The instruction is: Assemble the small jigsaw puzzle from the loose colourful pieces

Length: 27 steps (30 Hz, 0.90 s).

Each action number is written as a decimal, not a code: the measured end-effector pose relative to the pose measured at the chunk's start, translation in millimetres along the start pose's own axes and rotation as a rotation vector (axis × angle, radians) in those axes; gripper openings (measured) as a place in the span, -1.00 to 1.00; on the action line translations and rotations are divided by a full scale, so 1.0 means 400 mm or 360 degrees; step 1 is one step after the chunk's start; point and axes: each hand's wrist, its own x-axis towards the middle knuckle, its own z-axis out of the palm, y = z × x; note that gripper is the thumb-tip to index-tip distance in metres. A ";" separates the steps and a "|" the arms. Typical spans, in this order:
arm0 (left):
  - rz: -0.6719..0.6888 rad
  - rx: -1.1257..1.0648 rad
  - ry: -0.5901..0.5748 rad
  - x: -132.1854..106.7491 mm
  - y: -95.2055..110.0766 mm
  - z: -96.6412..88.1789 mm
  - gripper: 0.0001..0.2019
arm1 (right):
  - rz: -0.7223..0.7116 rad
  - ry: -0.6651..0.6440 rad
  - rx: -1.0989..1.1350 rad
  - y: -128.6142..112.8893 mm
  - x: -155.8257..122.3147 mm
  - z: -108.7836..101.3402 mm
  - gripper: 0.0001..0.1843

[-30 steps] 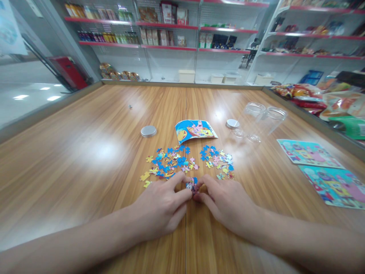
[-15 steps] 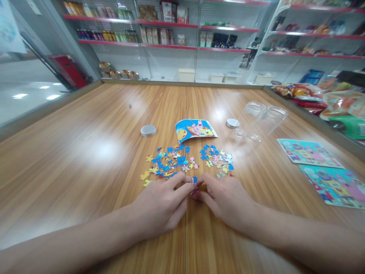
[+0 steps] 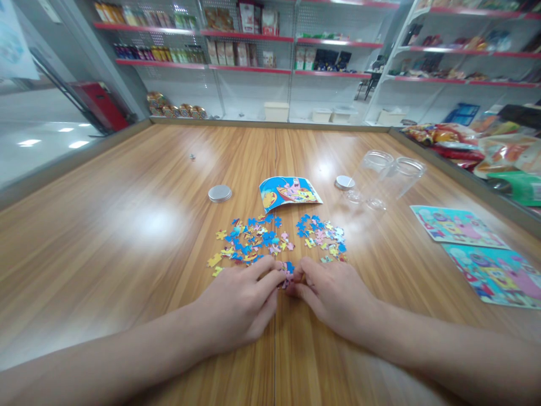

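Observation:
Close to me on the table, my left hand [image 3: 247, 299] and my right hand [image 3: 332, 293] meet over a few blue and pink jigsaw pieces [image 3: 288, 272]. The fingers of both hands are pinched on these pieces from either side, partly covering them. Just beyond lies a loose pile of jigsaw pieces [image 3: 253, 239] in blue, yellow and pink. A smaller pile of jigsaw pieces [image 3: 321, 232] is to its right. Behind the piles rests a curved picture card [image 3: 291, 192] with cartoon figures.
Two silver lids [image 3: 220, 193] [image 3: 345, 182] lie left and right of the card. Clear plastic jars [image 3: 397, 175] stand at the back right. Two cartoon picture boards [image 3: 459, 225] [image 3: 499, 273] lie at the right. Snack bags [image 3: 456, 146] sit beyond the table's right edge.
My right fingers have shifted slightly right, and more of the blue and pink pieces shows between my hands. The piles, card, lids and jars are unmoved.

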 end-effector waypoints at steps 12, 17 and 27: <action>-0.0094 0.0005 -0.0039 0.004 0.006 -0.005 -0.68 | -0.0024 0.0001 -0.0064 0.001 -0.006 0.002 -0.85; 0.0031 0.0036 0.0026 -0.002 -0.004 0.005 -0.70 | -0.0022 0.0007 -0.0069 -0.001 -0.005 0.001 -0.87; -0.0013 0.0000 0.0032 -0.002 0.000 0.002 -0.69 | 0.0002 0.0001 -0.0053 -0.002 -0.003 0.002 -0.86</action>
